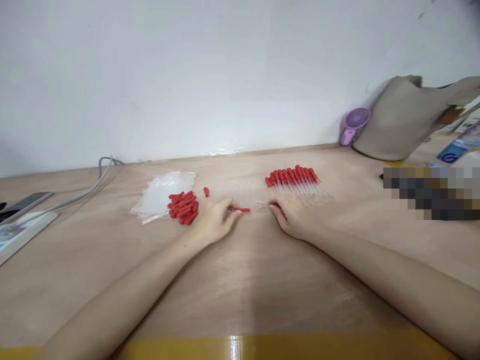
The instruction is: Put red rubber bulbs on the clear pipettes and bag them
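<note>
Between thumb and fingers, my left hand [219, 216] pinches a red rubber bulb [245, 210], its narrow end pointing right. Facing it, my right hand [288, 212] pinches a thin clear dropper tube [260, 202], whose tip points left toward the bulb; a small gap separates the two. Behind my hands lies a row of bare clear tubes [236, 190], with one red bulb [206, 192] at its left end. A heap of red bulbs [183, 206] rests left of my left hand. Beyond my right hand, droppers fitted with red bulbs [290, 176] lie side by side.
Clear plastic bags [161, 192] are stacked behind the bulb heap. At far left are a phone [28, 202], a cable [90, 189] and a white power strip [30, 232]. A purple fan [356, 120] and a beige bag [397, 117] stand against the wall, near a blurred-out patch.
</note>
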Tool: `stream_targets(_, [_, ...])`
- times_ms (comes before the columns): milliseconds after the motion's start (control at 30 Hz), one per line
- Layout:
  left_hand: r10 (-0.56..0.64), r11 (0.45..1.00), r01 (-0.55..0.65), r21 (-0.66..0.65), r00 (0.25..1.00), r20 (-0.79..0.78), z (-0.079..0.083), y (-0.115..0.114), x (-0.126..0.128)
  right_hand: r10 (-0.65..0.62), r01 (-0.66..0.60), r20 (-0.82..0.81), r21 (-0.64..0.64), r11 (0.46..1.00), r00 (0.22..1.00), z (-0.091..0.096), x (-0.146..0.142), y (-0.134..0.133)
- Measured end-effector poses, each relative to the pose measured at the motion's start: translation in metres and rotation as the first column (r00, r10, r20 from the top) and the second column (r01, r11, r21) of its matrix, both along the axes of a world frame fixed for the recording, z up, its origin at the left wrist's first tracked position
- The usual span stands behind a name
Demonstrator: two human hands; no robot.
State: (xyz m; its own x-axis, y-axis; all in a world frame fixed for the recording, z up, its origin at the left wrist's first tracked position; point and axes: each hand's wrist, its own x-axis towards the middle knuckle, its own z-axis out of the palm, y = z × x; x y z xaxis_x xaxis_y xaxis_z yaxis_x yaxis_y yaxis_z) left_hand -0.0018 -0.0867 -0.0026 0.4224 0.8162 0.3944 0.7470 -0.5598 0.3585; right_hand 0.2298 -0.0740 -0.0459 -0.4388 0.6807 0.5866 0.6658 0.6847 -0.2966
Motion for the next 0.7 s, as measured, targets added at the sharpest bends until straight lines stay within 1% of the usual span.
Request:
stream_targets(33, [-0.042,0.999,0.042,-0.034,0.999,0.009,-0.008,-0.004,0.006,-0.007,0.007,-0.014,0.005,1.000,1.000,0.000,0.000,0.000])
stream_targets(67, [-0.082,0.996,0.082,-0.033,0.996,0.027,-0.015,-0.007,0.010,-0.013,0.013,-0.027,0.012,1.000,1.000,-0.001,0.000,0.000])
stream_targets(133, [-0.123,0.992,0.123,-0.003,0.992,0.034,-0.023,-0.009,0.013,-0.012,0.013,-0.045,0.021,1.000,0.999,-0.001,-0.001,0.001])
stream_targets(267, [-0.131,0.987,0.129,0.098,0.991,0.017,-0.028,-0.003,0.014,0.024,-0.023,-0.067,0.018,1.000,0.997,0.002,-0.002,0.000])
stream_targets(367, [-0.122,0.986,0.112,0.120,0.989,0.079,-0.027,0.000,0.014,0.033,-0.032,-0.074,0.014,0.999,0.997,0.004,-0.001,-0.001])
stream_targets(433, [-0.111,0.992,0.100,0.078,0.982,0.153,-0.026,0.000,0.014,0.034,-0.033,-0.079,0.007,0.999,0.996,0.006,-0.001,-0.003])
stream_targets(567, [-0.056,0.992,0.085,-0.090,0.957,0.286,-0.025,0.000,0.012,0.056,-0.055,-0.087,0.012,0.998,0.995,0.009,-0.003,-0.006])
stream_targets(700, [-0.042,0.968,0.140,-0.206,0.908,0.418,-0.029,0.002,0.013,0.081,-0.080,-0.074,0.023,0.997,0.994,0.007,-0.005,-0.007])
